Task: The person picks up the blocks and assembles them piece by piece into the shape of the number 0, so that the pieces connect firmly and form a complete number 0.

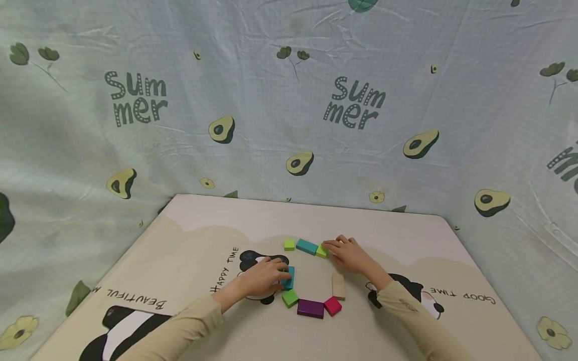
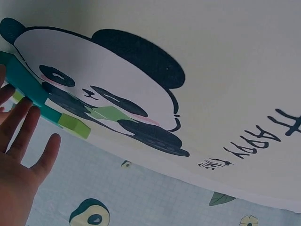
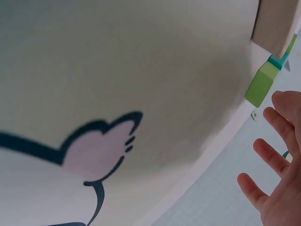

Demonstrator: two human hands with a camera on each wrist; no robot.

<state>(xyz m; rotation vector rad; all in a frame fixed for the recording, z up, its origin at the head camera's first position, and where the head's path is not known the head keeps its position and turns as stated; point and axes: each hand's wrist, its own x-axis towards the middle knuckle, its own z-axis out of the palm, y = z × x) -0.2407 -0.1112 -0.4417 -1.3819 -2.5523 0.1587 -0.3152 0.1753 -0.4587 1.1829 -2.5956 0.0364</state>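
Block ring: a loop of coloured blocks seems to be getting laid out on the bench (image 1: 384, 225), and imo the step in hand is the lining-up, with two spots being worked at once.
Left hand (image 1: 264, 277): held at the left teal block (image 1: 291, 277), fingers spread in the wrist view; whether the block is pinched or just touched can't be told, as the thumb isn't clearly shown.
Right hand (image 1: 349, 253): fingers apart and fairly straight, nothing clamped; the lime corner block (image 1: 321, 251) is met by the fingertips at its right end, or very nearly.
Far side: the lime cube (image 1: 289, 244) is placed just beside the far teal block (image 1: 307, 246), whose other end is met by the lime corner block.
Near side: the purple block (image 1: 310, 308) is flanked by the bright green block (image 1: 290, 298) and the crimson block (image 1: 332, 306).
Right side: filled by the plain wooden block (image 1: 338, 287), with a gap left below the lime corner block.
Next move: probably small nudges are called for, kept light so neighbours aren't knocked crooked.
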